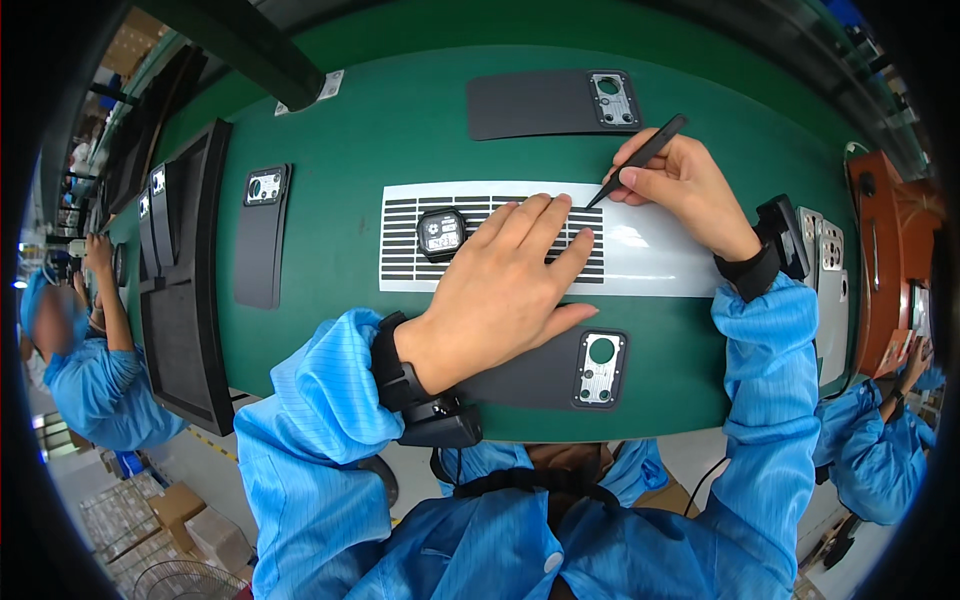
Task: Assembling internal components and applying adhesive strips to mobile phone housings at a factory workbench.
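A white backing sheet (655, 262) with rows of thin black strips (398, 248) lies on the green table in front of me. My left hand (505, 280) rests flat over the strips, fingers spread, pressing the sheet. In my right hand (692, 195) is a pair of black tweezers (648, 150), gripped like a pen. Their tip touches the top right end of the strips, just beyond my left fingertips. A small black digital watch face (441, 234) sits on the sheet left of my left hand. Partly under my left forearm lies a dark grey phone back panel (540, 365) with a camera cut-out plate.
Another grey back panel (530, 105) lies at the far side, and one more (262, 235) at the left. A black tray (185, 290) holding panels stands at the left edge. A dark post (255, 50) rises at the far left. Other people work on both sides.
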A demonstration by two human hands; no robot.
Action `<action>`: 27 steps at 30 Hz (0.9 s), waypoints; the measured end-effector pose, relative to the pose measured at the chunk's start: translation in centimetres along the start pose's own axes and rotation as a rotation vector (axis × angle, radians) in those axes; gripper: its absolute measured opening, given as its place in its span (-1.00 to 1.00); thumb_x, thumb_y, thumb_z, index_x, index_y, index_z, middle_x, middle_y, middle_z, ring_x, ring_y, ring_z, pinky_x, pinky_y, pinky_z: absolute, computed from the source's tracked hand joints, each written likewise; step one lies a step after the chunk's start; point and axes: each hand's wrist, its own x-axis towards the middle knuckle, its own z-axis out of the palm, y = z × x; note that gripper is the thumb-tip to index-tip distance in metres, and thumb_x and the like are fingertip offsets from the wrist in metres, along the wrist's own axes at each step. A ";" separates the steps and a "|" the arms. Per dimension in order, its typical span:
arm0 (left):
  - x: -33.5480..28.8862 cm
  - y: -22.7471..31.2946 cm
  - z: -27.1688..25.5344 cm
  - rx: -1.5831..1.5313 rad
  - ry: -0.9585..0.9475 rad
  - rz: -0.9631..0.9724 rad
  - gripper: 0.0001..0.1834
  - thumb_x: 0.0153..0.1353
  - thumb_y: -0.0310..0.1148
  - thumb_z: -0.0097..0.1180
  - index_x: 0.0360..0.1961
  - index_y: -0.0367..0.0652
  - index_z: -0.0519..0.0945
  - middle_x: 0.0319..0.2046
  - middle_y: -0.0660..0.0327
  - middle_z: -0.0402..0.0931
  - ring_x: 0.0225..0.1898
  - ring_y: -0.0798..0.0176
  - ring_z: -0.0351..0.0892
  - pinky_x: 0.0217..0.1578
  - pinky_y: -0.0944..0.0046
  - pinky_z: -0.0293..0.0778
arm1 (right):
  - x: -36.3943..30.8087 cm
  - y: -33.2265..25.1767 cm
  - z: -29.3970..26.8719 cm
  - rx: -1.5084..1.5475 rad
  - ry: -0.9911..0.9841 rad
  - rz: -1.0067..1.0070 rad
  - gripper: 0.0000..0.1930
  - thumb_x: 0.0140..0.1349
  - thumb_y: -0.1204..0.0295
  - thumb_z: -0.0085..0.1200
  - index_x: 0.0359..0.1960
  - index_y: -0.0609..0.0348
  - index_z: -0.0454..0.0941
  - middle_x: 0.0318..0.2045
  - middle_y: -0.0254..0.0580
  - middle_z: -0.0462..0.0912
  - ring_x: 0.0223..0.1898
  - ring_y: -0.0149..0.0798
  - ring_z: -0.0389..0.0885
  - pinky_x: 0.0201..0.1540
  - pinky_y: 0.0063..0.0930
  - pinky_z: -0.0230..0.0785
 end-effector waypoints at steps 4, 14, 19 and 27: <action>-0.1 0.2 0.0 0.000 -0.001 0.012 -0.39 0.09 -0.07 0.32 0.11 -0.19 0.56 0.20 -0.13 0.37 0.23 -0.15 0.36 0.23 -0.02 0.35 | -0.4 -0.1 0.1 0.020 0.023 -0.012 -0.78 0.31 0.48 0.13 -0.08 0.34 0.52 -0.22 -0.11 0.66 -0.21 -0.34 0.68 -0.12 -0.51 0.55; -3.3 3.2 -2.0 -0.246 -0.148 0.175 -0.35 -0.08 -0.01 0.39 -0.02 -0.20 0.58 0.10 -0.09 0.45 0.11 -0.12 0.48 0.11 0.00 0.46 | -10.2 -1.2 2.4 0.179 0.084 0.021 -0.86 0.38 0.48 0.07 -0.13 0.28 0.46 -0.25 -0.18 0.64 -0.21 -0.40 0.63 -0.11 -0.51 0.52; -3.8 3.1 -1.1 -0.210 -0.159 0.220 -0.35 -0.11 0.00 0.39 -0.03 -0.17 0.59 0.09 -0.07 0.46 0.11 -0.10 0.48 0.12 -0.04 0.46 | -12.0 0.7 4.9 0.163 0.102 0.003 -0.87 0.39 0.48 0.04 -0.13 0.29 0.45 -0.27 -0.23 0.60 -0.20 -0.42 0.61 -0.09 -0.49 0.50; -3.8 3.4 -0.8 -0.210 -0.157 0.198 -0.42 -0.11 -0.14 0.41 -0.05 -0.17 0.60 0.11 -0.07 0.44 0.12 -0.11 0.46 0.11 -0.06 0.45 | -11.5 0.9 5.4 0.114 0.058 -0.025 -0.87 0.35 0.54 0.06 -0.13 0.32 0.46 -0.30 -0.21 0.59 -0.22 -0.41 0.63 -0.13 -0.50 0.50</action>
